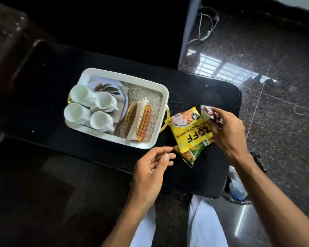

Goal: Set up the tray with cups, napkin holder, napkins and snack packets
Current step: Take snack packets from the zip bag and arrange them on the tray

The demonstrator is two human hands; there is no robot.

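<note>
Lap: pale trousers [202,221] at the bottom edge, with both bare forearms reaching out over them.
Bench: low black bench [212,90], carrying the tray on its left part and the packets on its right.
Tray: white tray [165,97] with gold handles, its long axis running left to right.
Cups: four white cups [89,107] bunched at the tray's left end, in front of a patterned plate [105,86].
Napkin holder: gold wire napkin holder [141,120] in mid-tray, with white napkins [144,106] standing in it.
Free spot: woven liner [150,93] is bare beyond and to the right of the holder.
Right hand: right hand [227,129] is over the packets, its grip closed in a pinch on the dark red packet. Whether it also pins the yellow one, I cannot tell.
Left hand: left hand [152,164] has a loose grip holding nothing, its fingertips just short of the green packet's corner.
Yellow packet: yellow snack packet [191,129] lies outside the tray, just beside its right handle, with the print upside down from the person's side.
Green packet: green packet [194,154] lies partly under the yellow one, nearer the person.
Dark packet: dark red packet [208,111] is held above the yellow packet's far corner.
Coming move: the bare liner lies to the left and slightly away from the right hand, past the handle. That hand is the nearer one, so a short carry leftward looks likely.
</note>
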